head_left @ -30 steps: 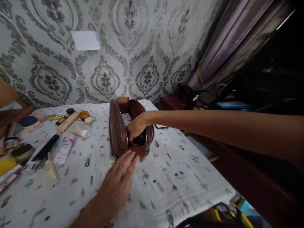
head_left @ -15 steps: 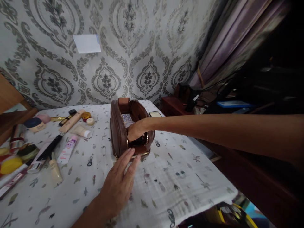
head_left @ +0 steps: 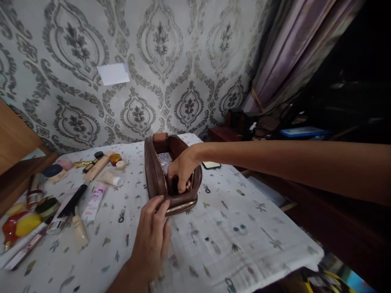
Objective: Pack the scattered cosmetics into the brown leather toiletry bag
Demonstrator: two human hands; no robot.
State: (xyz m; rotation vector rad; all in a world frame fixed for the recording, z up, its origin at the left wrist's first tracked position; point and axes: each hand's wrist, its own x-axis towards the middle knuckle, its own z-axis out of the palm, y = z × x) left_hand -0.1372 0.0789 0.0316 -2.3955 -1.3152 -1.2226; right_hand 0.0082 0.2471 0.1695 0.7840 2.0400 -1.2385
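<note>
A brown leather cosmetic bag (head_left: 155, 175) stands unzipped on the patterned white cloth. My right hand (head_left: 185, 165) reaches down into it from the right, fingers bent; the bag hides most of the fingertips, and what they grip is hidden. Inside, beside those fingers, shows a glittery silver item (head_left: 165, 158). My left hand (head_left: 151, 234) is open, its outstretched fingers touching the bag's near corner by the gold zipper (head_left: 181, 206).
Makeup lies spread at the left: a pink tube (head_left: 94, 201), a black-capped tube (head_left: 73, 201), a beige tube (head_left: 99, 166), a dark-lidded jar (head_left: 55, 173) and a yellow sponge (head_left: 28, 225). A phone (head_left: 211, 165) lies behind the bag. The table edge (head_left: 290, 268) is at the right.
My right hand has shifted inside the bag, its wrist higher and fingers pointing more downward. The left hand's fingers have moved left along the bag's near corner. The whole view has tilted slightly.
</note>
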